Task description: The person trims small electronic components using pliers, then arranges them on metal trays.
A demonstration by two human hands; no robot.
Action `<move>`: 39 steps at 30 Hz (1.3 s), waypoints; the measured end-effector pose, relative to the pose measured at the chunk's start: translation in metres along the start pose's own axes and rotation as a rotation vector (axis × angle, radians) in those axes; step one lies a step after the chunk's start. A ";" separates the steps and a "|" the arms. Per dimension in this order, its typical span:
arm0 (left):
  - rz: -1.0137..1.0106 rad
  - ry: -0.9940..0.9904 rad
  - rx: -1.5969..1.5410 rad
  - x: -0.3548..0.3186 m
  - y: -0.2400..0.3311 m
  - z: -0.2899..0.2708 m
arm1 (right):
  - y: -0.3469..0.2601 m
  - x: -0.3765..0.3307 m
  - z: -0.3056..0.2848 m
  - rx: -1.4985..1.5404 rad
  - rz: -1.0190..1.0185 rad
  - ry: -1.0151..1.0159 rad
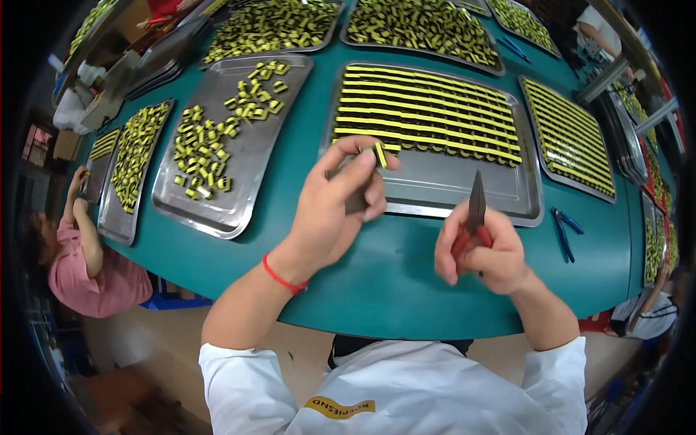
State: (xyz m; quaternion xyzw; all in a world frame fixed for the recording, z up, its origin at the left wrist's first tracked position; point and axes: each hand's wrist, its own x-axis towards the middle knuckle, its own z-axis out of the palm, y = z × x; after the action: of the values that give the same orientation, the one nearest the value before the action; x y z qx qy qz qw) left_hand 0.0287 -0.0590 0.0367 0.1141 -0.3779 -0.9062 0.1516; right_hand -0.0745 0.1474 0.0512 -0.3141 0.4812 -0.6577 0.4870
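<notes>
My left hand [335, 196] is raised over the near edge of a metal tray [442, 190]. Its thumb and index finger pinch a small black-and-yellow component [380, 155]; something dark also shows under the curled fingers, too hidden to name. Rows of similar black-and-yellow components [428, 109] fill the far part of that tray, their yellow faces lined up in stripes. To the right, my right hand [493, 254] is closed round the red handles of needle-nose pliers [476, 203]. The pliers' dark jaws point away from me and look closed, with nothing visible between them.
On the left, another metal tray [245, 170] holds loose components. Beyond it lies a narrower tray of loose parts [138, 156]. A striped full tray [569, 138] and blue-handled pliers [563, 232] lie right. Heaped trays line the far side. A person in pink [94, 268] sits at left.
</notes>
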 end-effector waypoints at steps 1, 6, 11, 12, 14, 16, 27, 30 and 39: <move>-0.023 -0.045 0.022 -0.003 -0.005 0.004 | 0.002 -0.007 -0.004 0.064 0.136 -0.015; 0.295 -0.141 0.715 -0.011 -0.026 0.008 | 0.012 -0.014 -0.003 0.273 0.313 -0.164; 0.394 -0.107 0.878 -0.011 -0.037 0.007 | 0.020 -0.015 -0.002 0.346 0.337 -0.261; 0.398 -0.104 0.880 -0.011 -0.038 0.006 | 0.020 -0.014 -0.004 0.362 0.354 -0.265; 0.397 -0.102 0.885 -0.011 -0.040 0.004 | 0.021 -0.013 -0.005 0.384 0.370 -0.268; 0.491 -0.151 0.973 -0.011 -0.041 0.001 | 0.023 -0.012 -0.003 0.429 0.407 -0.305; 0.852 -0.300 1.187 -0.008 -0.036 0.002 | 0.031 -0.008 0.007 0.399 0.421 -0.214; 0.848 -0.320 1.169 -0.010 -0.034 0.004 | 0.028 -0.009 0.008 0.368 0.440 -0.194; 0.814 -0.343 1.163 -0.010 -0.035 -0.001 | 0.027 -0.006 0.004 0.290 0.443 -0.238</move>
State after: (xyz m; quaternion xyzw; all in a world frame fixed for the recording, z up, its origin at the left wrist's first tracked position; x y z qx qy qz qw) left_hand 0.0314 -0.0329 0.0118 -0.1169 -0.8290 -0.4359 0.3302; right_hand -0.0601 0.1504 0.0272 -0.2034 0.3783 -0.5560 0.7116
